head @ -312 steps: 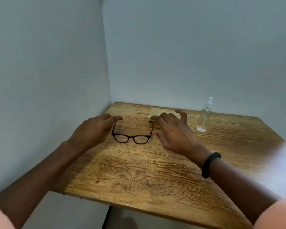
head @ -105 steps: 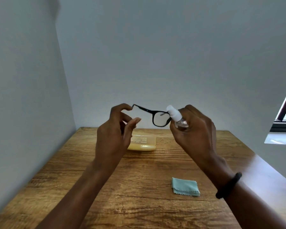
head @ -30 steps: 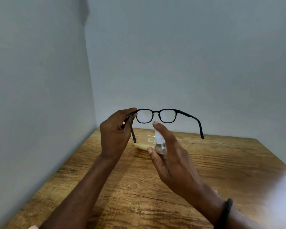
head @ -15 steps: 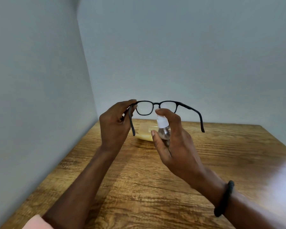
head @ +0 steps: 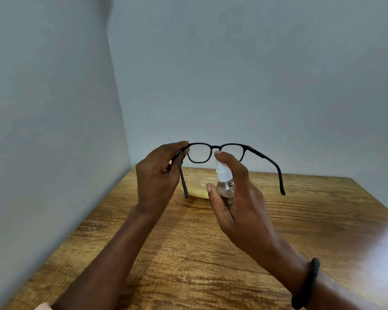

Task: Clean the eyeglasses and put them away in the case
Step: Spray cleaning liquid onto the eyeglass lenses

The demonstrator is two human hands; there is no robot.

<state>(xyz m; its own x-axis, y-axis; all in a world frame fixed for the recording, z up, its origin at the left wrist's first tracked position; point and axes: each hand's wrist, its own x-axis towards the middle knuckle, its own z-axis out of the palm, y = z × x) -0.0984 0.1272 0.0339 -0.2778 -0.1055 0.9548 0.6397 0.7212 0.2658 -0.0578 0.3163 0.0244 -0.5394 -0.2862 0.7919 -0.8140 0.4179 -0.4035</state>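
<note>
- Pinching the eyeglasses (head: 199,153) at one hinge, the left hand (head: 157,177) holds them above the table (head: 300,220).
- The right hand (head: 240,198) grips the spray bottle (head: 225,182) just before the lenses, forefinger on its cap.
- The case (head: 197,188) lies on the table behind.

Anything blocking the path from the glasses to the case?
Nothing visible does. The left hand holds the eyeglasses in the air above the case; the right hand holds the spray bottle nearer the camera. The hands hide part of the case.

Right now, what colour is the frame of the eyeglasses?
The eyeglasses have a black frame, best seen in the head view against the pale wall.
</note>
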